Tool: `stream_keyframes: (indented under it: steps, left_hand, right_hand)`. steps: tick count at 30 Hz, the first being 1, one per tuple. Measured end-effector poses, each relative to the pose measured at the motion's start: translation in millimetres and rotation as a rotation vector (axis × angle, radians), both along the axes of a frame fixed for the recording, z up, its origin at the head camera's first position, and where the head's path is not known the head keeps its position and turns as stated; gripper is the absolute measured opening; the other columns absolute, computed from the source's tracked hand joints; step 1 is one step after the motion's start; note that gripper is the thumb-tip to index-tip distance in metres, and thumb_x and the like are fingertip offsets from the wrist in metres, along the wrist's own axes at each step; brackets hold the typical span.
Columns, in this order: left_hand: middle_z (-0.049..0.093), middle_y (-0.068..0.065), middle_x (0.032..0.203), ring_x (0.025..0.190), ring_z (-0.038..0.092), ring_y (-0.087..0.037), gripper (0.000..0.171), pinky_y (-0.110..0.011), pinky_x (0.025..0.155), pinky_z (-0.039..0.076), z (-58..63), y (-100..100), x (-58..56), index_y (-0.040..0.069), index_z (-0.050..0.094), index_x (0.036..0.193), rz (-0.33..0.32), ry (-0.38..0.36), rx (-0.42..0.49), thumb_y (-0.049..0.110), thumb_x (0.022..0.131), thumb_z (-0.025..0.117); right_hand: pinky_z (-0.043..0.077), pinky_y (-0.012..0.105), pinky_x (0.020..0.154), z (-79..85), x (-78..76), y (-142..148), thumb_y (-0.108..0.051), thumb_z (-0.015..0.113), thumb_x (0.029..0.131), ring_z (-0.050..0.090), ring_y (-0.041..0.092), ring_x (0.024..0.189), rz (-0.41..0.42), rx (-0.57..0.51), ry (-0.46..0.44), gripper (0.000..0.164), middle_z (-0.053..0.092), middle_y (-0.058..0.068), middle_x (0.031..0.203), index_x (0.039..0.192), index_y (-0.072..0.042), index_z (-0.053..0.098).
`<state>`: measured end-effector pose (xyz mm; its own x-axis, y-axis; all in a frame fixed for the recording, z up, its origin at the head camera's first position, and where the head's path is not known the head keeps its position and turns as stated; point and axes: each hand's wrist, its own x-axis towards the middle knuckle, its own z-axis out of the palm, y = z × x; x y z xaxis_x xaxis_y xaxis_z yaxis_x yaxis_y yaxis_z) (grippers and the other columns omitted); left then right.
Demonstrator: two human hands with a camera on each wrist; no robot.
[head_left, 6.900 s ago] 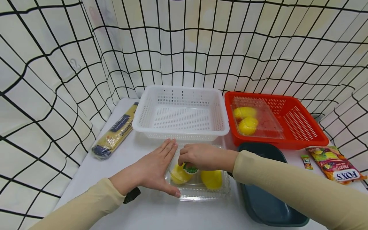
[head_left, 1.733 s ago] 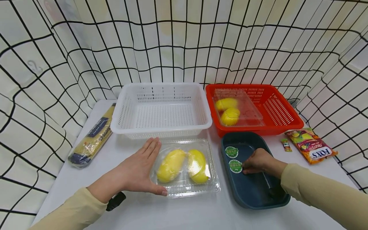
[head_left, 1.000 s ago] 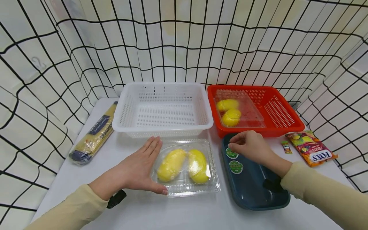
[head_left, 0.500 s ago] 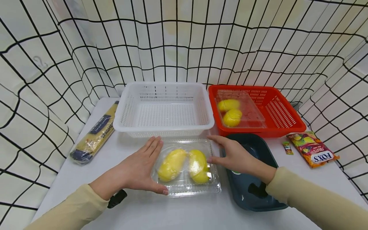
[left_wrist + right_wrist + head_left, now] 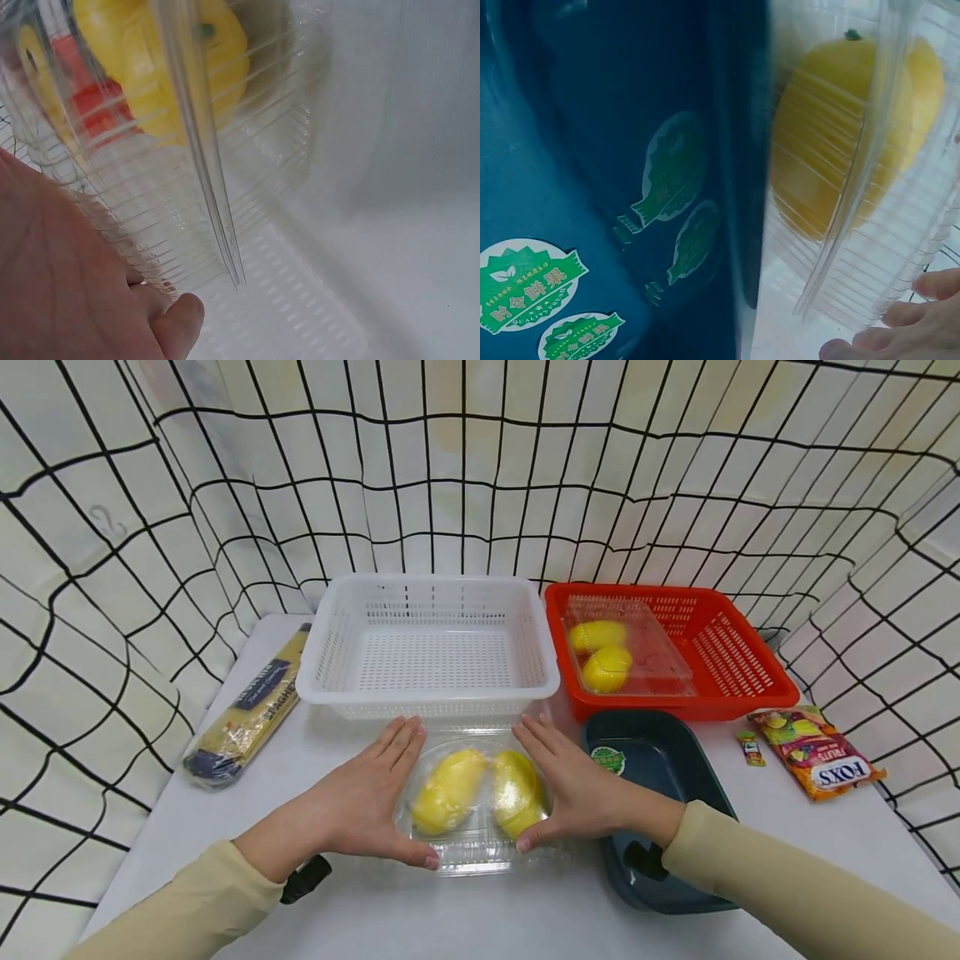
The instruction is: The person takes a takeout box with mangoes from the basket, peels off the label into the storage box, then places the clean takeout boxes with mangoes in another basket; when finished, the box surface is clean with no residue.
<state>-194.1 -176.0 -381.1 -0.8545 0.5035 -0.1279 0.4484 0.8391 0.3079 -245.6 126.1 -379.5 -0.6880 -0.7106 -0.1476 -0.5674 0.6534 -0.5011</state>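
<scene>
A clear plastic clamshell box point(image 5: 477, 852) with two yellow fruits point(image 5: 447, 793) inside lies on the white table in the head view. My left hand point(image 5: 352, 806) rests along its left side, fingers stretched toward the far edge and thumb at the near corner. Along the right side lies my right hand point(image 5: 581, 785), its fingers extended and thumb spread over the near right part. In the right wrist view the fingertips point(image 5: 922, 315) show beside the ribbed box wall. Green round stickers point(image 5: 536, 285) lie in the dark blue tray point(image 5: 667, 893) to the right, partly covered by my right forearm.
Behind the box stands a white basket point(image 5: 442, 702). A red basket point(image 5: 742, 693) beside it holds another clear box with two yellow fruits point(image 5: 606, 668). A spaghetti pack point(image 5: 251, 710) lies left; a Foxs candy bag point(image 5: 817, 752) and a small wrapped candy point(image 5: 751, 748) lie right. Black netting surrounds the table.
My right hand has left the blue tray and its stickers and moved left onto the clamshell box's right side. The left hand has stayed at the box's left side.
</scene>
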Motion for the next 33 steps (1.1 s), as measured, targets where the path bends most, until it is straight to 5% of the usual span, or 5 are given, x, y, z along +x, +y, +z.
stream_keyframes:
  steps: [6, 14, 25, 33]
  left_hand:
    - [0.008, -0.029, 0.169, 0.158, 0.006, -0.046, 0.144, -0.056, 0.126, 0.023, 0.0, 1, 0.0, -0.012, 0.016, 0.158, 0.000, -0.001, 0.012, 0.084, 0.066, 0.072]
    - [-0.004, -0.029, 0.169, 0.158, -0.003, -0.047, 0.142, -0.061, 0.124, 0.025, -6.8, 1, 7.4, -0.011, 0.011, 0.159, 0.036, 0.014, 0.144, 0.076, 0.069, 0.077]
    - [-0.015, -0.036, 0.165, 0.155, 0.003, -0.052, 0.145, -0.065, 0.120, 0.028, -8.5, 18, 41.5, -0.013, -0.011, 0.156, 0.342, -0.178, 0.342, 0.066, 0.076, 0.080]
    - [-0.007, -0.031, 0.168, 0.156, 0.009, -0.048, 0.143, -0.062, 0.121, 0.028, -16.7, 30, 53.1, -0.008, -0.011, 0.159, 0.479, -0.130, 0.393, 0.067, 0.077, 0.079]
  right_hand:
    - [0.018, 0.065, 0.124, 0.2, -2.4, -1, -0.056, 0.088, 0.069, 0.003, 0.043, 0.159, 0.026, 0.057, 0.006, 0.132, 0.006, 0.019, 0.172, 0.164, -0.003, 0.013]
    - [0.023, 0.061, 0.125, 5.7, -4.2, -3, -0.059, 0.087, 0.069, 0.008, 0.041, 0.159, 0.038, 0.092, -0.023, 0.133, 0.007, 0.019, 0.172, 0.163, -0.001, 0.013]
    - [0.028, 0.062, 0.123, 3.2, 0.2, -2, -0.060, 0.087, 0.069, 0.013, 0.040, 0.158, 0.006, 0.085, -0.012, 0.131, 0.011, 0.018, 0.172, 0.163, -0.002, 0.015]
    - [0.025, 0.063, 0.123, 0.6, 11.8, -4, -0.061, 0.087, 0.067, 0.009, 0.039, 0.159, -0.060, 0.054, -0.038, 0.134, 0.010, 0.017, 0.172, 0.164, -0.003, 0.015]
